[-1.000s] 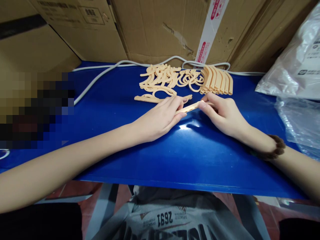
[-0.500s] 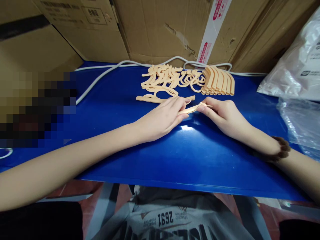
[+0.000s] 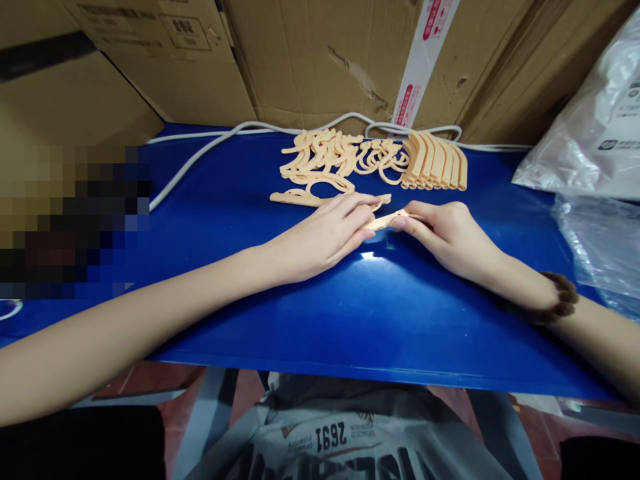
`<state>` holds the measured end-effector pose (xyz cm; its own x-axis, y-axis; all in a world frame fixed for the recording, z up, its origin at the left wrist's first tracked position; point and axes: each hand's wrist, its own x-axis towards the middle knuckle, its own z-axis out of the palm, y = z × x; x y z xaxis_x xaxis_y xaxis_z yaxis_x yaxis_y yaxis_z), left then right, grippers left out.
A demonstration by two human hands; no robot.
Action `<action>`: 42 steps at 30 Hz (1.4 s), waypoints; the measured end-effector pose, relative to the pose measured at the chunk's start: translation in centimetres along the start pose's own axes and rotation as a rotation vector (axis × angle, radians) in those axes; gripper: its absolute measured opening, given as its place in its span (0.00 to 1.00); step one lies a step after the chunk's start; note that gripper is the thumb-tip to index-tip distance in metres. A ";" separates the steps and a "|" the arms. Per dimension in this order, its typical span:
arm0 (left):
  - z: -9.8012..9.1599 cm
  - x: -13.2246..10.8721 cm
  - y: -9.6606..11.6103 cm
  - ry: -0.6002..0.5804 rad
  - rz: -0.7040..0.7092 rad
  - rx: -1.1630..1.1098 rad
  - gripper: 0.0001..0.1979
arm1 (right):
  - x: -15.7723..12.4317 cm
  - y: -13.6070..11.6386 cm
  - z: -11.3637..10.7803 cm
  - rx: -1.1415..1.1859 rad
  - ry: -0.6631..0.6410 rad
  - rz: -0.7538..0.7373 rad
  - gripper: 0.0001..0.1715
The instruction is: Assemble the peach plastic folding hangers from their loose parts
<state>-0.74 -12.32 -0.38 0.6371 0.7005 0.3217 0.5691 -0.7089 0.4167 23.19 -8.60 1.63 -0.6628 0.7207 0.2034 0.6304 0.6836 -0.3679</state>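
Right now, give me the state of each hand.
Left hand: closed on one end of the tan plastic strip.
Right hand: closed on its other end.

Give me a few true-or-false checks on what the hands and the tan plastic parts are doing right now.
1. The left hand and right hand both grip one tan plastic piece. True.
2. The table is red. False: it is blue.
3. More tan pieces lie beyond the hands. True.
4. The white cable lies across the wrists. False: it runs along the table's far side, by the cardboard boxes.
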 end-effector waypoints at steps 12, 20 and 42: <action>0.1 0.0 -0.2 0.003 0.059 0.023 0.18 | -0.8 -0.7 -0.2 -0.507 0.062 -0.074 0.39; 0.0 0.0 -0.1 -0.003 0.065 0.024 0.18 | -1.0 -1.0 -0.2 -0.599 0.096 -0.114 0.42; -0.6 0.1 0.3 -0.088 0.055 -0.187 0.12 | -1.2 -1.8 -0.4 -0.353 0.110 -0.579 0.30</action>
<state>-0.83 -12.41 0.22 0.7120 0.6456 0.2763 0.4308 -0.7123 0.5541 23.00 -10.65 2.38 -0.8995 0.2230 0.3757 0.2935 0.9454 0.1417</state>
